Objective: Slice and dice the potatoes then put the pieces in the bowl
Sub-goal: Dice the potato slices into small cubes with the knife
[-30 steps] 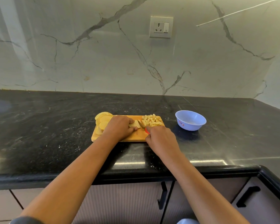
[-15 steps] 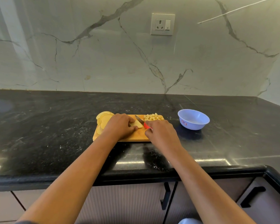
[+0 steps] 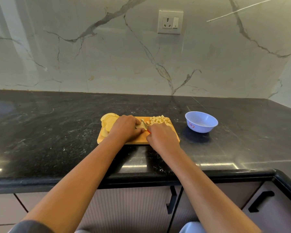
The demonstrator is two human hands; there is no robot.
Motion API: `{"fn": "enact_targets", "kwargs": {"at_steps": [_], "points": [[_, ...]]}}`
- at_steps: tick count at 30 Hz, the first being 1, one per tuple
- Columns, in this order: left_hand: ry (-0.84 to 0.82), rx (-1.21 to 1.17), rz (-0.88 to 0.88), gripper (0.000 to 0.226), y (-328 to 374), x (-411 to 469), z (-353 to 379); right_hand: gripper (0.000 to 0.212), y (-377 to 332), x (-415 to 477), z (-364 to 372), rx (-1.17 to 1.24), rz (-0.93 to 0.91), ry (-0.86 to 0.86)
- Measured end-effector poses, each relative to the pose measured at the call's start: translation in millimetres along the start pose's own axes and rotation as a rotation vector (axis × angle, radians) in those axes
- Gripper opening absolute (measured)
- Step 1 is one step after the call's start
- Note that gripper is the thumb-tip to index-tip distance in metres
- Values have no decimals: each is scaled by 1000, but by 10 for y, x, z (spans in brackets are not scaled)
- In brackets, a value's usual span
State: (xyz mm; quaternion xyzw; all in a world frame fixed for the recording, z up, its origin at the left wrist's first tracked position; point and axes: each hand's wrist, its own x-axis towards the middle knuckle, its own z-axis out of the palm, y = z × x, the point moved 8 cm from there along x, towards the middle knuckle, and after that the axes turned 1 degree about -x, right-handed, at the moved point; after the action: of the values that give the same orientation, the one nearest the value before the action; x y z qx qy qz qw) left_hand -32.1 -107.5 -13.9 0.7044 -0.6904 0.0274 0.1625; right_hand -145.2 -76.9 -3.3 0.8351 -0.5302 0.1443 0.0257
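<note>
Left hand clasping potato stack, right hand gripping one knife, one bowl, roughly twenty dice

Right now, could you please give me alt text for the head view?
A person's left hand steadies a potato piece on a wooden cutting board while the right hand cuts it with a red-handled knife. At the board's left end lie potato slices, at its right diced potato, and a blue bowl stands on the black countertop to the right.

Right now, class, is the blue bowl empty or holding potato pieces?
Empty as far as visible: the blue bowl shows a bare inside, and the diced pieces lie on the cutting board.
</note>
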Motion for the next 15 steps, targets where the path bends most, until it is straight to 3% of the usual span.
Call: {"fn": "enact_targets", "kwargs": {"at_steps": [15], "points": [[1,-28,10,46,-4,-46,-3,31,46,-145,45,23,-12,79]]}}
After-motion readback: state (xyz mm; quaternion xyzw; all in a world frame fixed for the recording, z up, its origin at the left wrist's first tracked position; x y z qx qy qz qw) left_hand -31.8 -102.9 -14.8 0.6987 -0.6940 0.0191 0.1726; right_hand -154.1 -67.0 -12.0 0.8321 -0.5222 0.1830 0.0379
